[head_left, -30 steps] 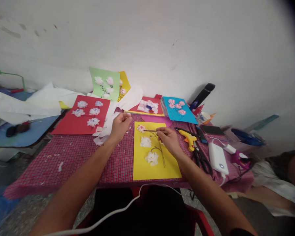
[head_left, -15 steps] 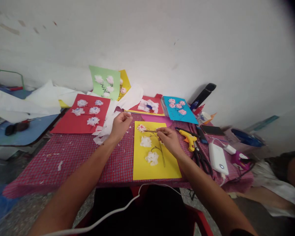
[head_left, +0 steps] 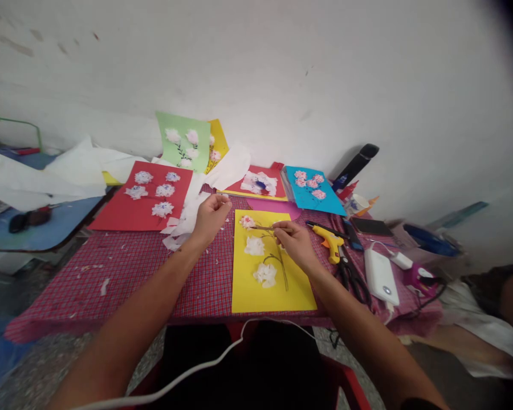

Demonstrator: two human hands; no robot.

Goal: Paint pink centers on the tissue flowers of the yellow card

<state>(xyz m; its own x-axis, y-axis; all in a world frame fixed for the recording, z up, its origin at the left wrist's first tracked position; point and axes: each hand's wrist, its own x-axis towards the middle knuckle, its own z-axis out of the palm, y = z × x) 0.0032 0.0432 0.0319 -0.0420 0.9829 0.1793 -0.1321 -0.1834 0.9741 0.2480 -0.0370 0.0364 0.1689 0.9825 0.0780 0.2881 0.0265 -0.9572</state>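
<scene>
A yellow card (head_left: 273,285) lies on the red checked tablecloth (head_left: 132,273) in front of me, with three white paper flowers and a drawn stem on it. My right hand (head_left: 294,242) is closed on a thin brush (head_left: 263,228) whose tip touches the top flower (head_left: 247,221), which shows pink spots. My left hand (head_left: 211,216) hovers just left of the card, fingers pinched together; what they hold is too small to make out. White tissue scraps (head_left: 182,225) lie beside it.
A red card with flowers (head_left: 143,199), green card (head_left: 183,139) and blue card (head_left: 312,191) lie at the back by the wall. Right of the yellow card are a yellow glue gun (head_left: 329,239), black scissors (head_left: 353,279) and a white power bank (head_left: 380,276). A white cable (head_left: 196,370) hangs below.
Hardly anything differs: both hands stay in place, the brush tip still on the top flower. The view has shifted very slightly.
</scene>
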